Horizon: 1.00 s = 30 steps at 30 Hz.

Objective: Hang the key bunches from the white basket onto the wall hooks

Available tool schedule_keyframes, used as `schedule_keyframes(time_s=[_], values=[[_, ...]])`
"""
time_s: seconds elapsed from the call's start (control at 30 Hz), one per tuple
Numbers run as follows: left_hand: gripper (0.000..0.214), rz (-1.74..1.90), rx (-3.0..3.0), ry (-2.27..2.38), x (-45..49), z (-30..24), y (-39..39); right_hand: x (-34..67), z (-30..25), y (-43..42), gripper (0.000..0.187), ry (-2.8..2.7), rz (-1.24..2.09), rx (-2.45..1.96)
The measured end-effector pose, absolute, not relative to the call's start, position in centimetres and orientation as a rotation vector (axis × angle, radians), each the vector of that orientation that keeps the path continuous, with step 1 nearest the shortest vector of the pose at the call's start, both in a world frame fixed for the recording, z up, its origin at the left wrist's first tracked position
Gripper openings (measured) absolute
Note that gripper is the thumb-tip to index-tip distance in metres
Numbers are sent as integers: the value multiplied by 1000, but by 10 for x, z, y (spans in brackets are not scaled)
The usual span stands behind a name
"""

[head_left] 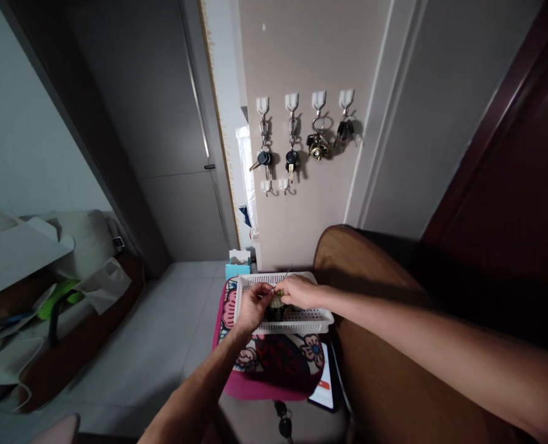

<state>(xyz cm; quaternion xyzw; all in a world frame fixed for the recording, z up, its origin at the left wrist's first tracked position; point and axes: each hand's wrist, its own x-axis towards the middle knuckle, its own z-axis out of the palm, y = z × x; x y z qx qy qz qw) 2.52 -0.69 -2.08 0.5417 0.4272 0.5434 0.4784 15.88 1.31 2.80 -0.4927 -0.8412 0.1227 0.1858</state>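
My left hand (pixel 254 305) and my right hand (pixel 297 291) meet fingertip to fingertip over a white plastic basket (pixel 297 328). Both are closed in a pinch around a small, round yellow-green thing (pixel 276 300) hanging just under the fingertips. Its kind is too small to make out, and the fingers partly cover it. Something thin and shiny sticks up behind the right fingers. Dark items lie in the basket below, half hidden by the hands. The basket stands on a pink, flower-patterned case (pixel 274 385).
Bunches of keys (pixel 291 161) and a brass-coloured lock-like piece (pixel 319 148) hang from white wall hooks (pixel 291 100). A curved wooden board (pixel 371 290) borders the right side. Beside the case lie a lit tablet (pixel 323 385) and a blue box (pixel 238 268). A cluttered sofa (pixel 89 240) stands left.
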Motion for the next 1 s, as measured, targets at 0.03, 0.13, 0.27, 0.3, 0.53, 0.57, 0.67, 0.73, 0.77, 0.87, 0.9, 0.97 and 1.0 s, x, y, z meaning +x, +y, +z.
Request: schedule_keyframes(time_s=[0.03, 0.13, 0.27, 0.3, 0.53, 0.57, 0.67, 0.73, 0.77, 0.87, 0.9, 0.97, 1.0], values=[[10, 1345, 1346, 1035, 26, -18, -7, 158, 30, 14, 11, -2425, 308, -1408], [13, 1363, 1386, 993, 28, -5, -3, 157, 39, 17, 13, -2465, 207, -1446], [15, 1371, 1492, 906, 32, 22, 6, 158, 52, 24, 14, -2415, 257, -1299], [16, 1386, 1503, 889, 32, 29, 9, 158, 55, 26, 17, -2392, 305, -1270], [16, 1559, 1386, 910, 28, 63, 26, 160, 79, 29, 18, -2076, 789, -1157], [16, 1551, 1385, 909, 28, 65, 28, 160, 84, 28, 17, -2017, 843, -1144], [15, 1538, 1405, 900, 27, 70, 35, 162, 95, 29, 17, -1863, 946, -1158], [15, 1532, 1424, 897, 27, 73, 41, 164, 101, 35, 17, -1784, 968, -1171], [15, 1522, 1434, 901, 27, 74, 43, 166, 104, 40, 16, -1747, 969, -1171], [18, 1454, 1462, 949, 27, 76, 47, 172, 114, 55, 13, -1677, 947, -1146], [18, 1426, 1473, 973, 27, 75, 48, 174, 118, 60, 12, -1668, 935, -1137], [18, 1367, 1492, 1019, 27, 69, 48, 175, 126, 68, 12, -1665, 895, -1133], [18, 1343, 1501, 1036, 26, 65, 49, 176, 130, 72, 12, -1664, 866, -1140]])
